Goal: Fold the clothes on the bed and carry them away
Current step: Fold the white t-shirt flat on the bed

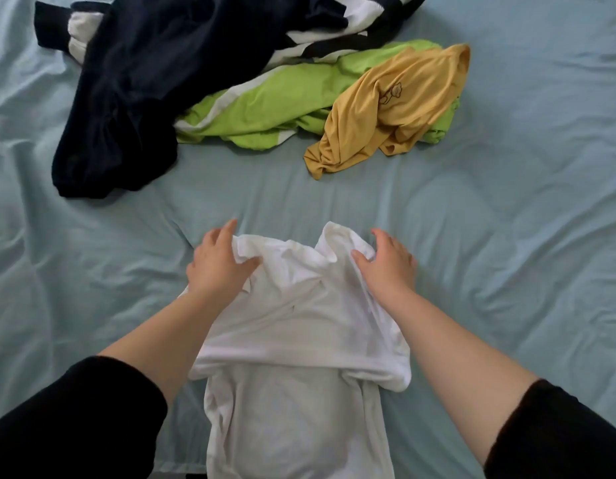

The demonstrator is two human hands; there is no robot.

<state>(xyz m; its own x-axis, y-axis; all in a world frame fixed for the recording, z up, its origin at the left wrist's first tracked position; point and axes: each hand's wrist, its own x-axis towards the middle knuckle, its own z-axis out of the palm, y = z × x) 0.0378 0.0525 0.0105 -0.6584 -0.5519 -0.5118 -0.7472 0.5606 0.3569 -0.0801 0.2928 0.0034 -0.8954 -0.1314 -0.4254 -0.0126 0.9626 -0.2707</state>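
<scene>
A white T-shirt [299,326] lies lengthwise on the bed in front of me, its far part bunched and doubled over the near part. My left hand [218,261] grips the shirt's far left corner, thumb on top of the cloth. My right hand [386,262] holds the far right corner the same way. Further back lies a heap of unfolded clothes: a dark navy garment [126,98], a lime green one with a white stripe [275,105], a mustard yellow shirt [389,112] and a black-and-white piece [334,32].
The light blue bedsheet [507,236] is wrinkled and covers the whole view. Open sheet lies to the left and right of the white shirt. The near edge of the bed shows at the bottom, below the shirt's hem.
</scene>
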